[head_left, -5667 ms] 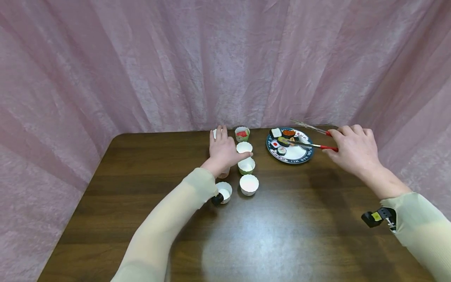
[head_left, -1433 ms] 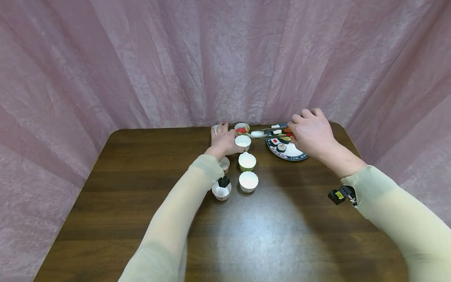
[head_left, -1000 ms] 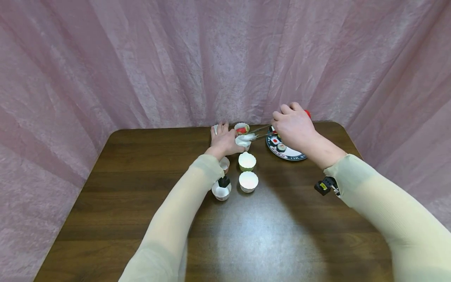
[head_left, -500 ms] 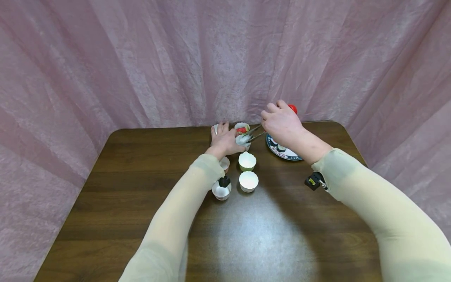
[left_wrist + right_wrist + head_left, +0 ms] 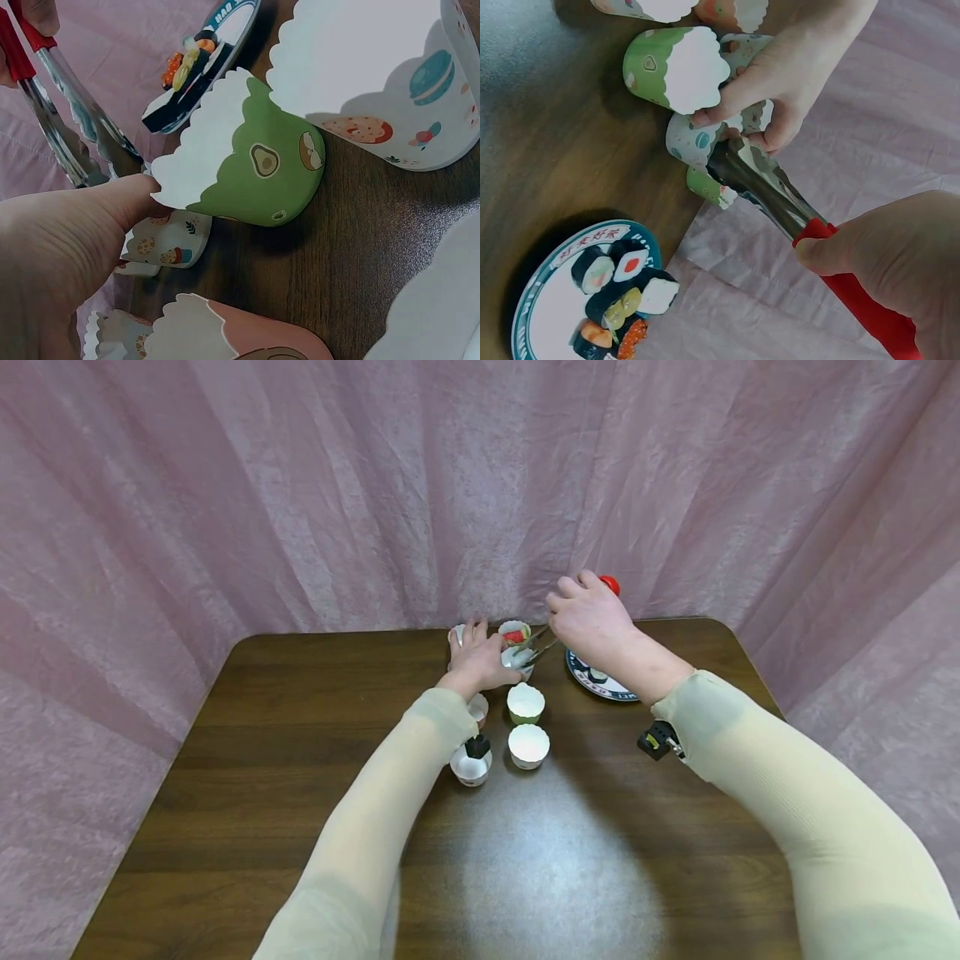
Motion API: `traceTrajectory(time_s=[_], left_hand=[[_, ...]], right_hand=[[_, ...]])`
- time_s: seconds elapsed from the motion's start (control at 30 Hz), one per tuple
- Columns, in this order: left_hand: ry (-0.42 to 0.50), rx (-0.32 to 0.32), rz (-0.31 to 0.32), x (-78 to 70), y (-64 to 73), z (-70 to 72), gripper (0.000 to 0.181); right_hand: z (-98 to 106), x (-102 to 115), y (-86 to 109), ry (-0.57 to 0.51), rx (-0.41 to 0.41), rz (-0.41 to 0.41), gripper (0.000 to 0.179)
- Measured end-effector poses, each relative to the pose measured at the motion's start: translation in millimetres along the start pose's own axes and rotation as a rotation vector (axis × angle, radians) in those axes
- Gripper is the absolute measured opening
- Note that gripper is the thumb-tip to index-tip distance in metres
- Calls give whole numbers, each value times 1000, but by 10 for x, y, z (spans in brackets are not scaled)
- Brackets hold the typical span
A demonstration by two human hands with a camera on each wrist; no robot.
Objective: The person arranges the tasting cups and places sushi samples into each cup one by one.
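Here, nearest to me on the wooden table (image 5: 300, 777), stand 2 white cups, the near left cup (image 5: 468, 770) and the near right cup (image 5: 528, 747). Just beyond them are an orange cup (image 5: 481, 708) on the left, partly under my wrist, and a green cup (image 5: 525, 703) on the right. Farther out, my left hand (image 5: 477, 662) has the white printed cup (image 5: 682, 141) pinched between thumb and finger. My right hand (image 5: 592, 622) grips the red-handled tongs (image 5: 815, 229), their metal ends dipping into that same cup; what they hold, I cannot tell. Right of it lies the plate (image 5: 617, 695) with sushi pieces (image 5: 626, 262), partly behind my right hand. Farthest, there's a far green cup (image 5: 700, 184) containing a red piece (image 5: 513, 637), and a far left cup (image 5: 456, 632) by my left fingers, before the pink curtain (image 5: 480, 485).
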State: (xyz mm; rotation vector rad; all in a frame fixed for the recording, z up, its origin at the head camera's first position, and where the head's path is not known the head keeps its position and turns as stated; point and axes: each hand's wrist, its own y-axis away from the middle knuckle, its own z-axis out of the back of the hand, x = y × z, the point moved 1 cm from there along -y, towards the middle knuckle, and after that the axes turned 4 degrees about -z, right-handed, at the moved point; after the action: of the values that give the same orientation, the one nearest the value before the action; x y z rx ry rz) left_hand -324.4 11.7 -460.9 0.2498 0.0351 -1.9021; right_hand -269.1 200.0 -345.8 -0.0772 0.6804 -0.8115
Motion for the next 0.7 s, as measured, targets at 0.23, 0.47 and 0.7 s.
traceTrajectory(time_s=[0.23, 0.47, 0.7], left_hand=[[13, -11, -12, 6, -24, -28, 62], [28, 15, 9, 1, -63, -40, 64], [27, 12, 2, 9, -68, -40, 62]], right_hand=[[56, -69, 38, -12, 17, -34, 15], [141, -186, 112, -20, 43, -71, 16], [219, -301, 195, -34, 54, -98, 19]])
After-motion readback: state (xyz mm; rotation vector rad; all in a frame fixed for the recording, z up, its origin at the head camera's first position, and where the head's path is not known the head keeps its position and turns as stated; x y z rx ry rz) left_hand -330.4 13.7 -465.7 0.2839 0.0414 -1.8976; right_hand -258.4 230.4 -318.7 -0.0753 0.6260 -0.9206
